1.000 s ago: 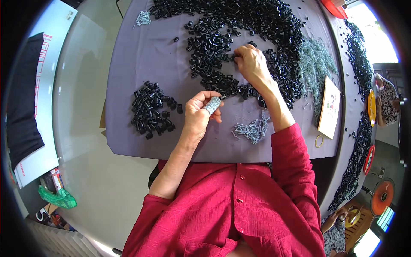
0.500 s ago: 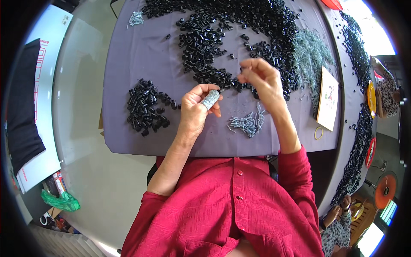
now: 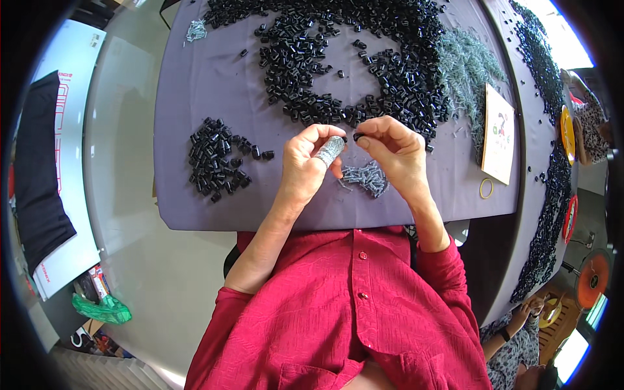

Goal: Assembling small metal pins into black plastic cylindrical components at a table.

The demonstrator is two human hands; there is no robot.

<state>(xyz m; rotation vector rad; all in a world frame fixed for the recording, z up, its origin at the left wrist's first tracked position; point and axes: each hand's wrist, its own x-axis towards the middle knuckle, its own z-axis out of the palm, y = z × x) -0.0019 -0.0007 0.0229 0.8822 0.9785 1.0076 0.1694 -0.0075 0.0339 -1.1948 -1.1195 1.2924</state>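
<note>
Close in front of my chest, my two hands face each other over the table [image 3: 201,84], their fingertips near but not touching. My right hand [image 3: 400,159] has thumb and forefinger clamped on a small black part [image 3: 358,136], which sticks out toward the other hand. My left hand [image 3: 303,162], its thumb wrapped in a grey sleeve [image 3: 331,149], is pinched on a dark piece [image 3: 344,139]; only its tip shows, so I can't tell its shape. Just below my fingers lies a small pile of grey screws [image 3: 367,178]. Beyond my hands spreads the big heap of black parts [image 3: 292,75], with a smaller cluster [image 3: 213,156] to my left. Over to my right are a broad spread of screws [image 3: 465,71], a pale printed card [image 3: 498,133] and a yellow ring [image 3: 486,188].
</note>
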